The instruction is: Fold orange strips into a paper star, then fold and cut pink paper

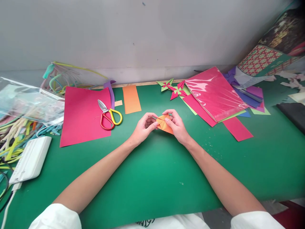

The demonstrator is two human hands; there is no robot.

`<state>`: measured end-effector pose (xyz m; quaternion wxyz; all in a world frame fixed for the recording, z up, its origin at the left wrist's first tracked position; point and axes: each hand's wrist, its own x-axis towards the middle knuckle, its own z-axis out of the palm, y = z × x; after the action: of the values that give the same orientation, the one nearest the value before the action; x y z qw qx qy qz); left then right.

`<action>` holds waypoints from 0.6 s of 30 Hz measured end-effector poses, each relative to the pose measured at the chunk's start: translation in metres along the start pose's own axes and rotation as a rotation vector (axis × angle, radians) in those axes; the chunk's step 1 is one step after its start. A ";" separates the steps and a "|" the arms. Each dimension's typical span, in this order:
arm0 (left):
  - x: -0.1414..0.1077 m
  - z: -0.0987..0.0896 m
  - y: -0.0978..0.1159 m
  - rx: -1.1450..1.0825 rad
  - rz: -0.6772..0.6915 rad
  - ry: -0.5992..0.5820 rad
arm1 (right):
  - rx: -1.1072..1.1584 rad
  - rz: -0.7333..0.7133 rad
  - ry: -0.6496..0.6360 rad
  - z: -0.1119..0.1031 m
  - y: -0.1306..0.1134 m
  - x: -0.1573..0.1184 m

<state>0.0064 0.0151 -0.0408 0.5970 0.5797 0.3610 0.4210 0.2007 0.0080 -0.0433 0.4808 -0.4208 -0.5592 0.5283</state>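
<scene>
Between my two hands is a small piece of folded orange paper [164, 124] with crease lines meeting near its middle. My left hand [145, 126] pinches its left edge between thumb and fingers. On the other side my right hand [175, 125] grips it, the thumb pressing on the upper face. Both hands hold it just over the green table [152, 178]. Behind them lies a strip of orange paper [132, 99]. Scissors [109, 116] with one red and one yellow handle rest partly on a large red sheet [83, 116] to the left.
Red and green folded stars [177, 91] lie toward the wall, beside a plastic-wrapped pack of red paper [215, 93]. Loose coloured sheets stick out around it. At left are a white power bank [30, 159] with a cable, a clear plastic bag [30, 98] and heaped colourful strips.
</scene>
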 end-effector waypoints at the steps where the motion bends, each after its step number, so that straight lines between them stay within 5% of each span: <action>1: 0.000 0.000 -0.001 -0.011 0.001 -0.005 | 0.010 0.000 -0.014 -0.001 0.000 0.000; 13: -0.001 0.000 -0.004 0.178 0.014 -0.061 | -0.185 -0.092 -0.186 -0.012 -0.011 -0.001; 18: 0.000 -0.001 -0.009 0.275 0.043 -0.010 | -0.244 -0.039 -0.153 -0.015 -0.004 0.002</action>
<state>0.0063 0.0153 -0.0497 0.5048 0.6656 0.3997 0.3773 0.2158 0.0122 -0.0393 0.3921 -0.4240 -0.6622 0.4774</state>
